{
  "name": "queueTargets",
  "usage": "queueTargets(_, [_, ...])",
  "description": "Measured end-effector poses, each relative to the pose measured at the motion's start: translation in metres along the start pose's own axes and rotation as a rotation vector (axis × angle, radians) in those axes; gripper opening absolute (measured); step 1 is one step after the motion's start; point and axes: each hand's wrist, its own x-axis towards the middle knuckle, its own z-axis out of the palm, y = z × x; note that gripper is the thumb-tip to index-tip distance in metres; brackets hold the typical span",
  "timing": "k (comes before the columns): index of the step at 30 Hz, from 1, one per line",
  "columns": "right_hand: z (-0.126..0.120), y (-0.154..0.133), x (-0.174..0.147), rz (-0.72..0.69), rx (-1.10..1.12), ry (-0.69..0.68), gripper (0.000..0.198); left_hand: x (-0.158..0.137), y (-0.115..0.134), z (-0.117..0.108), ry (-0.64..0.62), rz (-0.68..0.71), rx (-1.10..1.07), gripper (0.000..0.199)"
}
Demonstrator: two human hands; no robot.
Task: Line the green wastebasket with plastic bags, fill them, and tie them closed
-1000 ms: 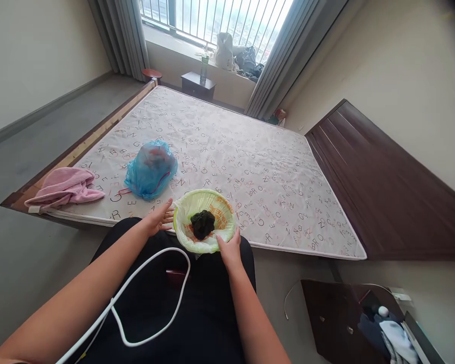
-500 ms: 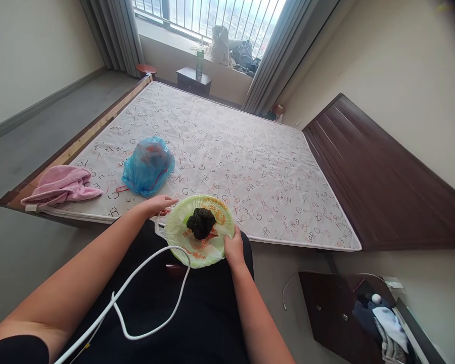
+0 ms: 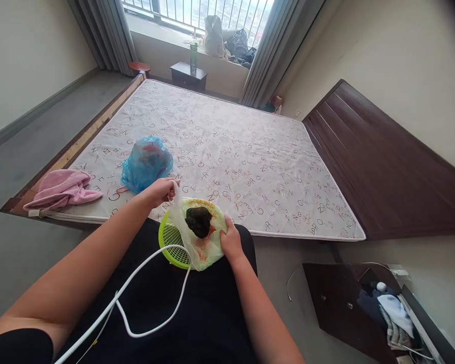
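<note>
A lime-green mesh wastebasket [image 3: 170, 238] sits at my lap, its left side bare. A thin whitish plastic bag [image 3: 197, 248] with orange print lines the rest of it. Inside the bag lies a dark crumpled lump [image 3: 198, 222] whose kind I cannot make out. My left hand [image 3: 162, 192] is closed on the bag's edge, which is lifted off the rim and stretched upward. At the other side, my right hand [image 3: 231, 239] grips the wastebasket's right rim with the bag over it.
A blue plastic bag [image 3: 147, 163] and a pink towel [image 3: 62, 188] lie on the lettered mattress [image 3: 231, 141] ahead. A white cable [image 3: 136, 270] loops in front of my body. At right stands a dark nightstand [image 3: 326, 303] with clothes on it.
My left hand has moved up, peeling the bag's left edge off the wastebasket's rim and uncovering the green mesh. The right hand stays at the right rim.
</note>
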Motion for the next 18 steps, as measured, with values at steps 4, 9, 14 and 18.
queueTargets(4, [0.002,-0.011,0.013,0.087,-0.052,-0.003,0.068,-0.047,0.021,0.045,-0.161,0.115,0.034,0.018])
queueTargets(9, [-0.008,-0.004,0.033,0.254,0.058,0.049,0.066,-0.12,0.026,0.064,-0.44,0.187,0.287,0.023])
queueTargets(14, [-0.018,0.014,0.05,0.31,0.172,0.124,0.066,-0.138,0.017,0.021,-0.453,0.18,0.439,0.009])
queueTargets(18, [-0.026,0.02,0.067,0.308,0.246,0.183,0.061,-0.121,0.009,-0.023,-0.265,0.094,0.328,0.018])
